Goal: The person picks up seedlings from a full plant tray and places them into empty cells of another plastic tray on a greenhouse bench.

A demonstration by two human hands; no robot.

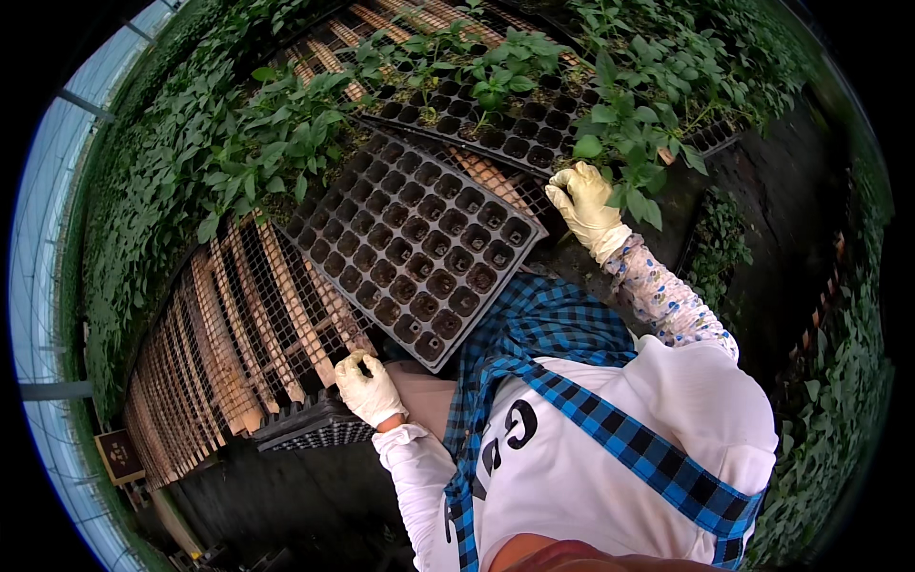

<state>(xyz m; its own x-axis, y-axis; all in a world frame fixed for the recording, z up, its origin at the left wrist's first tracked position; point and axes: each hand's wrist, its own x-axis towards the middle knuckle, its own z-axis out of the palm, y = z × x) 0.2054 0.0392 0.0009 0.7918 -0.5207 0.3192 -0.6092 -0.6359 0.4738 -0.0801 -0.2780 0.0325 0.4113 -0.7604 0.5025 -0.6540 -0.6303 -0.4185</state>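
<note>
My left hand [368, 390], in a pale thin glove, is at the near edge of the slatted bench. Its fingers curl to the thumb in a ring, and nothing shows in them. My right hand [590, 207], gloved alike, is beside the near corner of a black cell tray with seedlings [525, 146]. Those fingers are bent too; whether they touch the tray or hold anything is hidden. Between my hands a black plastic plug tray [418, 247] lies askew, one corner by my apron. Its cells hold no plants, only traces of soil in some.
Dense leafy seedlings [279, 136] cover the bench to the left and back. Black mesh over wooden slats [236, 322] forms the bench top. Stacked black trays [314, 422] sit under its near edge. More seedlings [715, 243] grow low on the right, beside dark ground [779, 193].
</note>
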